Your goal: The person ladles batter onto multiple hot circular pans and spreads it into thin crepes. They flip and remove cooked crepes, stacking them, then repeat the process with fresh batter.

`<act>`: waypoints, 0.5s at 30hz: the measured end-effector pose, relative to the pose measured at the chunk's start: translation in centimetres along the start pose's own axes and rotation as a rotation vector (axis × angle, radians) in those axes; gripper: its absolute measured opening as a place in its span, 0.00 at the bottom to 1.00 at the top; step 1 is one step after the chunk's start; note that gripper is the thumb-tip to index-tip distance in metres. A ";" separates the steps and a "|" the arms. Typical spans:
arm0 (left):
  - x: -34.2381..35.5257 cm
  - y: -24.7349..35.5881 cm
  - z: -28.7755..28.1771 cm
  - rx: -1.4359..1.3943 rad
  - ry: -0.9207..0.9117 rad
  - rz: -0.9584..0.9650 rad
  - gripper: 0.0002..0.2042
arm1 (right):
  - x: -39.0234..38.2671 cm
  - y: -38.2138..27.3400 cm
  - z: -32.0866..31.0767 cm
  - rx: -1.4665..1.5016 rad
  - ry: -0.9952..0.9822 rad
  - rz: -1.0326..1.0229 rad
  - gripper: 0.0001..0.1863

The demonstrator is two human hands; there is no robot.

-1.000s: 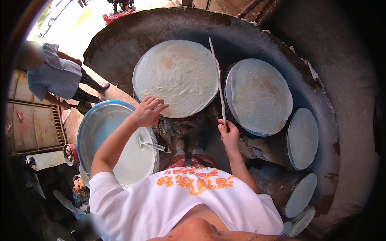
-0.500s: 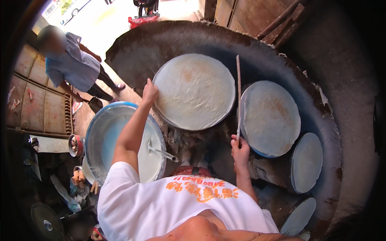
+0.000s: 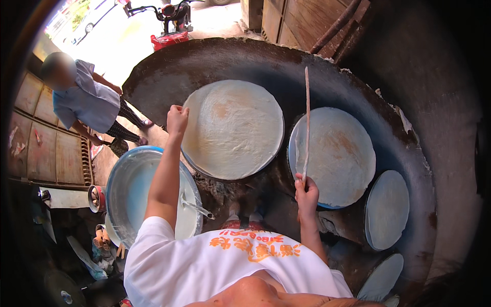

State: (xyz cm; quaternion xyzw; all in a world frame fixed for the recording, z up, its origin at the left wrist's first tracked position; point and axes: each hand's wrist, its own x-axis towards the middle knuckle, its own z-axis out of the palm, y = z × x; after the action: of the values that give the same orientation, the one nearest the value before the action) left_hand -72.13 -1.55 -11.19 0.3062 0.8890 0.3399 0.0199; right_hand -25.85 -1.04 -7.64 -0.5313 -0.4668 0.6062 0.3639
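Observation:
My left hand [image 3: 177,121] is closed at the left edge of a large, thin, pale pancake [image 3: 232,128], pinching its rim. That pancake lies on a round griddle and has light brown patches. In my right hand [image 3: 306,195] is a long thin wooden stick [image 3: 307,117], held upright by its lower end. The stick's shaft passes in front of a second pancake [image 3: 340,156] on the griddle to the right; whether they touch I cannot tell. A big blue-rimmed basin [image 3: 123,158] of white batter stands below my left forearm, with a ladle-like handled tool [image 3: 197,209] in it.
Two more round griddles with pale sheets [image 3: 387,210] [image 3: 381,278] follow along the right. A dark curved counter wall [image 3: 204,53] rings the griddles. At the left stands another person [image 3: 89,97] holding a dark pan-like object [image 3: 119,147]. A parked bike [image 3: 174,23] is beyond.
The view has shifted, so the griddles appear further left and lower. My right hand's stick now overlaps the second griddle instead of the gap beside it. My left hand stays at the pancake's edge.

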 end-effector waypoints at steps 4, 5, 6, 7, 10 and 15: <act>-2.6 4.0 -2.0 0.012 0.050 0.163 0.22 | 1.5 1.1 -1.2 -0.106 0.065 -0.095 0.08; -4.2 6.2 -3.7 0.045 0.106 0.255 0.23 | 1.9 1.0 -1.5 -0.148 0.087 -0.126 0.07; -5.8 8.4 -5.3 -0.069 0.119 0.301 0.24 | 2.3 0.5 -1.4 -0.183 0.098 -0.172 0.06; -7.7 10.2 -6.6 -0.158 0.160 0.389 0.23 | 3.0 -0.5 -1.0 -0.224 0.111 -0.216 0.06; -13.1 13.0 -10.1 -0.294 0.140 0.521 0.22 | 6.7 -3.0 1.1 -0.208 0.104 -0.313 0.09; -19.4 12.8 -14.5 -0.232 0.150 0.888 0.17 | 13.7 -10.8 0.4 -0.051 -0.005 -0.718 0.22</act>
State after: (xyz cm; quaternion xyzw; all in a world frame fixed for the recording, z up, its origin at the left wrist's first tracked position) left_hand -53.10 -13.53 4.54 0.6274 0.6270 0.4339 -0.1578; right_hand -29.18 14.99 -1.49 -0.3411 -0.6394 0.4292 0.5391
